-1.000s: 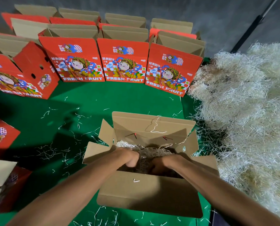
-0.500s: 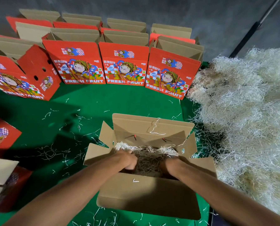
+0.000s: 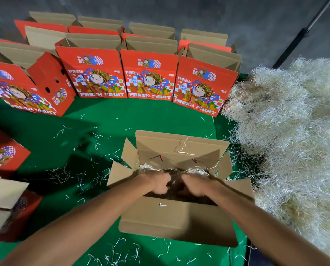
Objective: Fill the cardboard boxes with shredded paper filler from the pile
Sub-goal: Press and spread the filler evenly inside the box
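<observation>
Since a moment ago the left hand point(image 3: 158, 184) and right hand point(image 3: 195, 186) have drawn together, fingers curled into the shredded paper point(image 3: 196, 171) inside the open box point(image 3: 175, 215), the pile point(image 3: 294, 135) at three o'clock, red "FRESH FRUIT" boxes point(image 3: 150, 75) at twelve.

An open box point(image 3: 177, 219) sits on the mat point(image 3: 106, 121) nearest the person, flaps spread; shredded filler point(image 3: 195, 171) lies inside it, with the left hand point(image 3: 159, 183) and right hand point(image 3: 195, 186) side by side in it; the filler pile point(image 3: 294, 131) lies to its right; rows of upright boxes point(image 3: 149, 73) stand behind; more boxes point(image 3: 4, 204) lie at the left; loose strands point(image 3: 73, 175) are scattered on the mat between.
</observation>
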### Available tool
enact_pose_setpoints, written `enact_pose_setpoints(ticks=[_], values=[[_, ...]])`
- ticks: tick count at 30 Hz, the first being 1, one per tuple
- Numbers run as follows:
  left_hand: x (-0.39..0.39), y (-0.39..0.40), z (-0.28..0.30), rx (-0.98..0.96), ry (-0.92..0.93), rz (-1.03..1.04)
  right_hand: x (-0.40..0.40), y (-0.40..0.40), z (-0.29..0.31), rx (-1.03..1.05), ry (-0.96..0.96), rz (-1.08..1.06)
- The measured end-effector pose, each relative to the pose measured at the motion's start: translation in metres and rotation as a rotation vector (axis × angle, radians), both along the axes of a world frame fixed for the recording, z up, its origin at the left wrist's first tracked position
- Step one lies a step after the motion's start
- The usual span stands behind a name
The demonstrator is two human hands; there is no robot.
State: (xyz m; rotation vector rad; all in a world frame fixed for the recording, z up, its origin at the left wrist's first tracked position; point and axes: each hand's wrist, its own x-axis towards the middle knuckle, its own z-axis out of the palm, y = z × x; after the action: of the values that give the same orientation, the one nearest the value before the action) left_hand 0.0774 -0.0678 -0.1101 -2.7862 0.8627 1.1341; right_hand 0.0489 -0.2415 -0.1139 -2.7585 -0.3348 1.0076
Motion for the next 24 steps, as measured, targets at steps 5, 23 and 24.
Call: enact_pose_setpoints(ticks=[5,23,24], values=[[-0.007,-0.003,-0.014,0.172,0.207,0.038,-0.003,0.026,-0.022,-0.043,0.265,0.195],[0.019,-0.005,0.000,-0.025,0.017,0.327,-0.012,0.003,0.015,-0.198,0.145,0.172],[0.021,-0.004,0.001,-0.014,0.017,0.316,-0.015,-0.001,0.014,-0.164,0.148,0.162]])
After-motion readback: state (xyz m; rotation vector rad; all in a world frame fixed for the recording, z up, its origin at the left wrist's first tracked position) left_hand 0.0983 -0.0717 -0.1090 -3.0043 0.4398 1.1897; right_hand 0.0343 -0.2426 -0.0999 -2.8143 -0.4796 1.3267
